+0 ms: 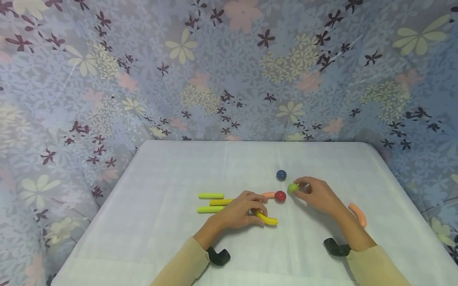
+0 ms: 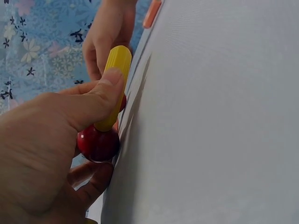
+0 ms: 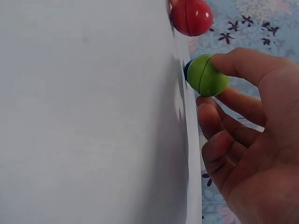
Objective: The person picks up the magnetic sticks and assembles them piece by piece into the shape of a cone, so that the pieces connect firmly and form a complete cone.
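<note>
My left hand (image 1: 241,210) pinches a bent yellow ridged stick (image 1: 267,219) between thumb and fingers, low over the table. In the left wrist view a dark red ball (image 2: 99,144) sits under that stick, between the thumb and lower fingers; the head view hides it. With thumb and fingertips, my right hand (image 1: 318,194) pinches a glossy green ball (image 3: 205,77) that has a seam round it. Another red ball (image 1: 280,196) lies between the hands, touching an orange stick (image 1: 268,195). A dark blue ball (image 1: 281,175) rests just behind the green one.
Left of my left hand lie two yellow-green sticks (image 1: 211,196) and a yellow stick (image 1: 220,202), partly covered by the hand. A curved orange stick (image 1: 358,214) is beside my right forearm. White cloth covers the table (image 1: 161,238); a flowered curtain (image 1: 214,71) hangs behind.
</note>
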{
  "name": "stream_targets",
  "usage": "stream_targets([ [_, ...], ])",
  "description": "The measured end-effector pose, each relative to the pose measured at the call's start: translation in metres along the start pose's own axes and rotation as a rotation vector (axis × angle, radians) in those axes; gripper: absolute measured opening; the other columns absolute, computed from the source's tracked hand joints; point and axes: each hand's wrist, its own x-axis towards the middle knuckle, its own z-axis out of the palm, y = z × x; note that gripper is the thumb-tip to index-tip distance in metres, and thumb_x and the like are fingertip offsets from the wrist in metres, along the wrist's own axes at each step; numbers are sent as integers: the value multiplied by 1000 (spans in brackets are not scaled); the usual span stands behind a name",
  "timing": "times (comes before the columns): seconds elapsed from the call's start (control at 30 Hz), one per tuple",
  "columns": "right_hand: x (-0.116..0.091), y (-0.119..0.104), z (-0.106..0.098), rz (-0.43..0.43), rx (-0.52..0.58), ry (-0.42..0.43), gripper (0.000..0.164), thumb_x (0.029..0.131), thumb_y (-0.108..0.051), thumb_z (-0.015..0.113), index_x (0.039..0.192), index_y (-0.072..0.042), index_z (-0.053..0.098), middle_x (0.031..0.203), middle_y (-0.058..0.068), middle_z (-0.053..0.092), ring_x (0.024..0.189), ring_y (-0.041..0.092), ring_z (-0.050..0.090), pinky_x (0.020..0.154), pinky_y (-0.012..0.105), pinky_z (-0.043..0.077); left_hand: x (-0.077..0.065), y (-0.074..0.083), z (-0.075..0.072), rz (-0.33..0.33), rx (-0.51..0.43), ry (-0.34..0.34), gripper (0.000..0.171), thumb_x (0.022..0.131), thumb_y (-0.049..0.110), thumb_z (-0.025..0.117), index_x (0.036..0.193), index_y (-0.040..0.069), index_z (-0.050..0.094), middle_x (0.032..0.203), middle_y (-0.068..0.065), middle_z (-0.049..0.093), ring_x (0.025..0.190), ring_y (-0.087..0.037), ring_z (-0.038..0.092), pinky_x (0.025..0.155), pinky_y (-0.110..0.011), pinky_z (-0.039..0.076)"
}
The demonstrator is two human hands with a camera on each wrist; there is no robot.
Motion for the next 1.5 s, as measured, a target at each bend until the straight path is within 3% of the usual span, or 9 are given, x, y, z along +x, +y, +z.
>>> stream_targets([
  [0.23, -12, -6, -1, 8, 97, -30, 40, 86, -36, 71, 118, -12, 63, 98, 3, 62, 74, 19, 56, 57, 34, 46, -1, 0, -1, 6, -11, 17, 18, 83, 43, 72, 98, 35, 66, 137, 8, 51, 124, -12, 38, 102, -29, 34],
  [0.4, -20, -13, -1, -32, 120, -56, 38, 85, -37, 73, 115, -15, 65, 96, 0, 62, 73, 18, 56, 56, 34, 46, -2, 1, -1, -2, -14, 40, 18, 82, 42, 73, 98, 35, 68, 137, 7, 51, 123, -14, 39, 101, -30, 35],
  [1.03, -42, -28, 9, -236, 143, -215, 33, 81, -28, 78, 109, -16, 66, 86, -6, 61, 67, 12, 54, 54, 26, 46, -2, -2, 4, 18, 13, 78, 21, 82, 44, 73, 99, 36, 67, 137, 7, 51, 122, -13, 38, 97, -28, 36],
  [1.5, -45, -32, 19, -242, 86, -225, 31, 79, -32, 79, 105, -21, 66, 83, -11, 60, 66, 9, 53, 56, 24, 47, -2, -3, 5, -7, 19, 68, 20, 82, 44, 73, 99, 37, 66, 138, 9, 49, 121, -12, 37, 97, -27, 37],
])
